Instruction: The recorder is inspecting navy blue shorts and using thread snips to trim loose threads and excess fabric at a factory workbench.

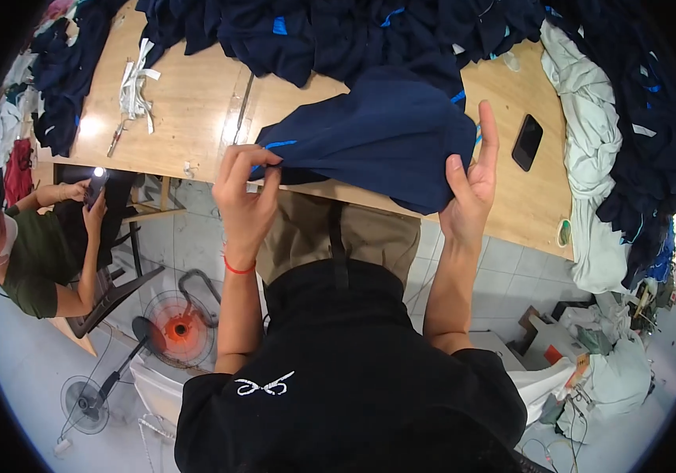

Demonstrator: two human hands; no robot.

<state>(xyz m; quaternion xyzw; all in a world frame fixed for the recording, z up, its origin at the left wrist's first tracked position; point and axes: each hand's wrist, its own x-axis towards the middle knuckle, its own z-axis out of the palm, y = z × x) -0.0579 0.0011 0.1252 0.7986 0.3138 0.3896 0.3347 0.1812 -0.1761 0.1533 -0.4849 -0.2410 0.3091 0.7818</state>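
A dark navy cloth garment piece with bright blue trim is stretched between my two hands over the near edge of the table. My left hand, with a red string at its wrist, pinches the left end of the piece by a blue strip, thumb against fingers. At the right edge of the cloth, my right hand grips it with the thumb lying along the fabric. Its index finger points up and away from the cloth, while the remaining fingers are mostly hidden.
Navy garments are heaped along the far side of the wooden table. A black phone and pale green cloth lie to the right, white strips to the left. A seated person holds a phone; fans stand below.
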